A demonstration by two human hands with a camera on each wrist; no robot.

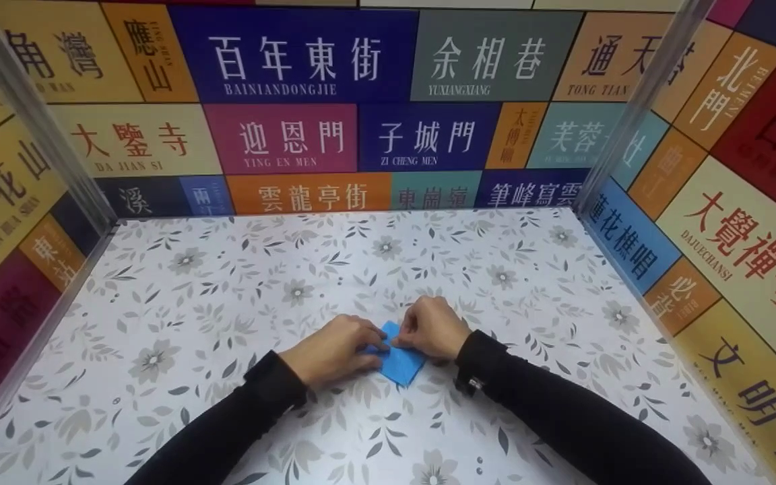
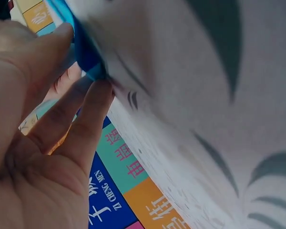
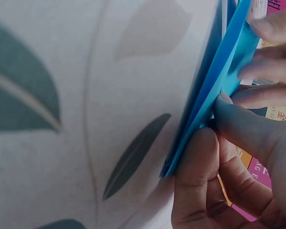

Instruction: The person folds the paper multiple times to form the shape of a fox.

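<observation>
A small folded piece of blue paper lies on the floral-patterned tabletop, a point toward the front. My left hand is at its left side, thumb and fingertips resting on the paper. In the left wrist view those fingers reach out fairly straight to the blue edge. My right hand pinches the paper at its upper right between thumb and curled index finger. Layered folds of the blue paper show in the right wrist view, with the right thumb on them and left fingertips just beyond.
The white tabletop bears grey leaves and flowers. Colourful panels with Chinese lettering stand at the back and both sides. Clear edge strips run up the corners. Black sleeves cover both forearms.
</observation>
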